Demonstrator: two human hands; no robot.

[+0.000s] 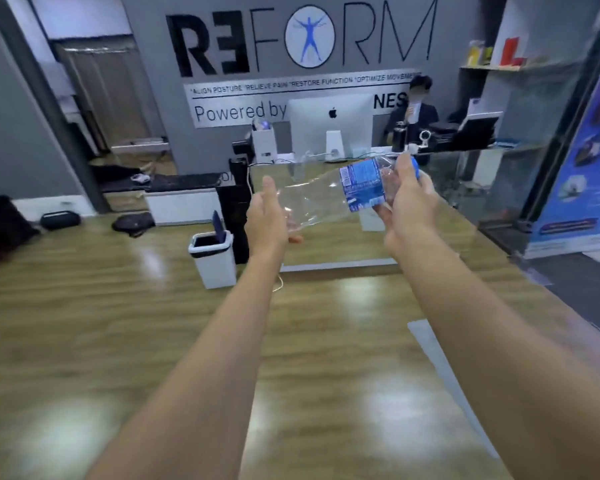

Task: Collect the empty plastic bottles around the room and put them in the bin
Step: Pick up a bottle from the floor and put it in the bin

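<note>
Bottle (329,195) position: held in the air ahead of the person, above the wooden floor (118,341) and in front of the counter (326,168). Its long axis runs nearly level, from lower left to upper right, with the blue cap (415,167) at the right end. The right hand (407,199) is closed around the neck and label end. The left hand (267,216) cups the base end with its fingers spread; whether it bears any load cannot be told. The bin (211,259) stands on the floor, lid raised, below and to the left of both hands. The left hand is the nearer one to it. The coming move therefore likely calls for a swing down and leftward, base end leading.
</note>
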